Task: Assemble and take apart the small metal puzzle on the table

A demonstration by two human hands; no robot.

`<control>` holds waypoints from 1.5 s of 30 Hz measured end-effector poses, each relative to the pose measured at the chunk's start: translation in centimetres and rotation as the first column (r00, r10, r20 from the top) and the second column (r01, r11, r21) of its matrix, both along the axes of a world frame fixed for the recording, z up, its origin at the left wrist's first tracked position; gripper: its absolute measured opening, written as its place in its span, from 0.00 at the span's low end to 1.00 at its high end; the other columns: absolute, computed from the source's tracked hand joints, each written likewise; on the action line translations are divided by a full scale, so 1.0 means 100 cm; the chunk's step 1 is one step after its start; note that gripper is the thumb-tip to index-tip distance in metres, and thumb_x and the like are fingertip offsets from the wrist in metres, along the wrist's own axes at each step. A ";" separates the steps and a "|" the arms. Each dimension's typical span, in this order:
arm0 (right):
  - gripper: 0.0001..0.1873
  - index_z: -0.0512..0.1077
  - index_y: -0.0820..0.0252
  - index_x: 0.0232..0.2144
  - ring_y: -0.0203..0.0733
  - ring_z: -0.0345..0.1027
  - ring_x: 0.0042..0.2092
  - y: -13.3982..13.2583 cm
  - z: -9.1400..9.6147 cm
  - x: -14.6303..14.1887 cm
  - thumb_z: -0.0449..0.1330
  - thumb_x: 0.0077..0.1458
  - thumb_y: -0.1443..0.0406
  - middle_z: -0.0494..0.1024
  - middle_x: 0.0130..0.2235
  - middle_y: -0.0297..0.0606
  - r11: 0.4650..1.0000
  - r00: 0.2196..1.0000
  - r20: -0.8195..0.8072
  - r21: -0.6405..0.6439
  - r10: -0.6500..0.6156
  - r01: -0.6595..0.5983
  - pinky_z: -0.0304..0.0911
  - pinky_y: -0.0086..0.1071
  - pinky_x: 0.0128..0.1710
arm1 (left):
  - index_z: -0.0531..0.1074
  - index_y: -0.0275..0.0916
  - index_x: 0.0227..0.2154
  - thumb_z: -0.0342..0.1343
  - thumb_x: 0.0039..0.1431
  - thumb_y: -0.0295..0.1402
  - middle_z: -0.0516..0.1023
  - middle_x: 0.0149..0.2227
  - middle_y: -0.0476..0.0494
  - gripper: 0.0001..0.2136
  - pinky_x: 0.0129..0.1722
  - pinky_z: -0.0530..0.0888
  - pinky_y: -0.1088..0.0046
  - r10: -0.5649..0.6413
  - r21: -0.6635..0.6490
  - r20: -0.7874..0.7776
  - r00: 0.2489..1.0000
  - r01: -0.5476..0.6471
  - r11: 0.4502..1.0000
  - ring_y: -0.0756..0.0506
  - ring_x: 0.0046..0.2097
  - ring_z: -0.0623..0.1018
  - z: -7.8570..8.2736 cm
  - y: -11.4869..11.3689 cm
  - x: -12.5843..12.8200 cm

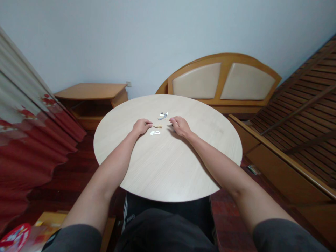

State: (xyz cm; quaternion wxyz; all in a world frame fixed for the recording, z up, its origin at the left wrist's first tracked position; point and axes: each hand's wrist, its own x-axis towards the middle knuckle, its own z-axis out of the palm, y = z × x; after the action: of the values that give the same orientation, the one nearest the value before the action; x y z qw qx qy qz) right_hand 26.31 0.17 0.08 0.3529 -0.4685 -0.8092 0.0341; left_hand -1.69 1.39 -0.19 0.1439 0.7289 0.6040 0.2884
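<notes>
My left hand (141, 126) and my right hand (180, 126) rest on a round pale wood-grain table (162, 171), fingertips pointing towards each other. Between them lies a small gold-coloured piece (158, 126). Thin slivers seem to run from it towards both hands, but they are too small to identify. Beyond it sits a small grey-and-white item (163, 116). Small white paper-like bits (154, 132) lie just below my left fingertips. Whether either hand holds anything is hard to see at this size.
A wooden bedside cabinet (91, 91) and a padded headboard (223, 81) stand behind the table. A slatted bed base (296, 115) leans at the right, and a red-patterned curtain (31, 129) hangs at the left. The floor is dark red wood.
</notes>
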 end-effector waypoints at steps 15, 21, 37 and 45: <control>0.25 0.85 0.61 0.39 0.53 0.79 0.51 0.053 0.013 0.033 0.54 0.74 0.52 0.87 0.46 0.51 0.914 0.952 0.237 -0.310 -0.192 0.261 0.66 0.36 0.51 | 0.86 0.42 0.44 0.56 0.70 0.40 0.87 0.47 0.38 0.14 0.45 0.75 0.66 -0.009 -0.008 -0.037 0.999 0.009 1.000 0.39 0.48 0.82 0.004 -0.002 0.000; 0.16 0.84 0.65 0.49 0.49 0.79 0.51 0.034 -0.005 0.093 0.62 0.63 0.67 0.86 0.51 0.49 0.873 0.908 0.147 -0.249 -0.393 0.419 0.69 0.36 0.54 | 0.86 0.41 0.43 0.55 0.70 0.40 0.88 0.45 0.39 0.15 0.44 0.74 0.68 0.001 0.008 -0.022 1.000 -0.001 1.000 0.39 0.46 0.82 0.003 -0.002 0.002; 0.07 0.81 0.60 0.38 0.45 0.76 0.41 0.025 0.003 0.067 0.63 0.59 0.67 0.85 0.40 0.43 0.896 0.933 0.037 -0.265 -0.359 0.356 0.70 0.34 0.44 | 0.85 0.41 0.43 0.55 0.70 0.39 0.87 0.44 0.38 0.14 0.45 0.74 0.66 -0.016 0.066 0.015 1.000 0.015 0.998 0.40 0.43 0.82 0.015 -0.016 0.014; 0.08 0.81 0.61 0.39 0.44 0.77 0.37 -0.002 0.008 -0.001 0.64 0.58 0.69 0.84 0.38 0.41 0.970 0.962 -0.215 -0.137 0.171 -0.203 0.71 0.36 0.42 | 0.85 0.40 0.42 0.57 0.69 0.37 0.87 0.44 0.39 0.12 0.47 0.75 0.66 -0.209 0.177 0.003 0.978 0.205 0.963 0.42 0.43 0.81 0.026 -0.034 0.036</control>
State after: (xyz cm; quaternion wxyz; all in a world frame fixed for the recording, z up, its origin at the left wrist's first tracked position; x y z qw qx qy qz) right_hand 26.21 -0.01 0.86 0.3902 -0.4103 -0.8047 0.1784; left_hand 1.92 -2.04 2.38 0.1152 0.7948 0.4950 0.3317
